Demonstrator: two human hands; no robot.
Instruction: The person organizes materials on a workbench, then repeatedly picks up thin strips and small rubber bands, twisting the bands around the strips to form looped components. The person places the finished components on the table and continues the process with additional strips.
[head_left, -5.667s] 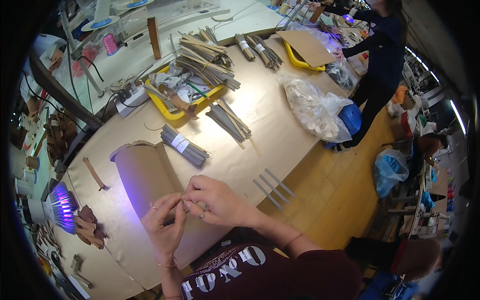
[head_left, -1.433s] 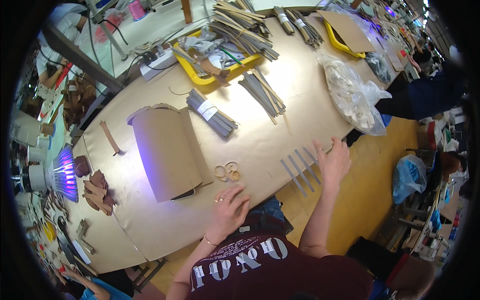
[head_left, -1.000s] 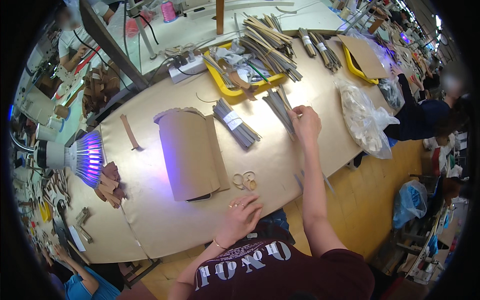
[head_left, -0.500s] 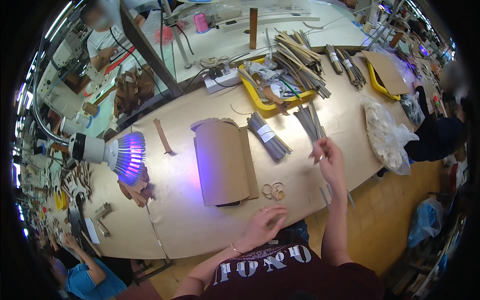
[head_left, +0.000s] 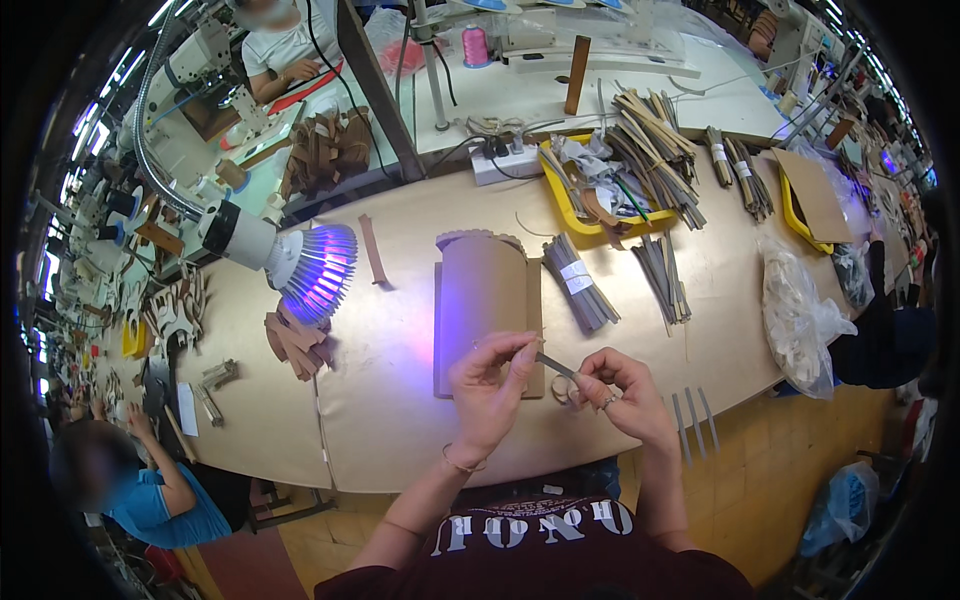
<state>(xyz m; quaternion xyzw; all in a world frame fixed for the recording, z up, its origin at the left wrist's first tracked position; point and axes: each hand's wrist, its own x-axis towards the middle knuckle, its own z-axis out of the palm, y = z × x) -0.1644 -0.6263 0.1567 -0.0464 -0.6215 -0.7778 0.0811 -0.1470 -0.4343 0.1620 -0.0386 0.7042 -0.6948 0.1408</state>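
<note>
Pinching one grey strip [head_left: 553, 364] between left hand [head_left: 487, 388] and right hand [head_left: 620, 393] (three strips [head_left: 692, 418] wait, bundles [head_left: 579, 283] untouched).

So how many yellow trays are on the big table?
2. One yellow tray full of strips sits at the far middle edge; the other yellow tray, under a cardboard sheet, is far right. More may be hidden.

A tan paper-covered bench [head_left: 400, 420] fills the frame's middle. On it lie a curled brown sheet [head_left: 485, 300] at centre, a banded strip bundle [head_left: 578, 283] beside it, a yellow tray [head_left: 600, 190] at upper right, a clear bag [head_left: 800, 315] at right, and three grey strips [head_left: 693, 420] at the lower right edge.
</note>
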